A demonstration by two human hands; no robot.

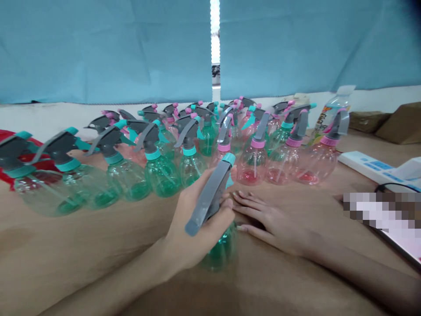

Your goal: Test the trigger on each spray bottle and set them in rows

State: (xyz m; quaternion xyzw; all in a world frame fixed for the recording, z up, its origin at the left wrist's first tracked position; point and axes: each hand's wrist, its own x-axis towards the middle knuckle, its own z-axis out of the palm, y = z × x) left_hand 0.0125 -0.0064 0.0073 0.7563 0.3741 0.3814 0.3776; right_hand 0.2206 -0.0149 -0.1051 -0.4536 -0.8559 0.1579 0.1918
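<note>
My left hand (186, 219) is wrapped round the neck of a green spray bottle (219, 252), just below its grey and turquoise trigger head. The bottle leans a little, and its base is near the table surface; whether it touches, I cannot tell. My right hand (271, 219) lies palm down on the table beside this bottle, fingers stretched out and holding nothing. Directly beyond both hands stand a clear green spray bottle (162, 175) with a turquoise collar and a pink spray bottle (251, 166) with a pink collar, each among several of its kind.
More spray bottles crowd behind the front row. A labelled drink bottle (332, 112) stands at the back right, near brown boxes (399, 123). A white power strip (365, 164) and a blurred-out flat object (391, 226) lie on the right. Red material (36, 162) shows far left.
</note>
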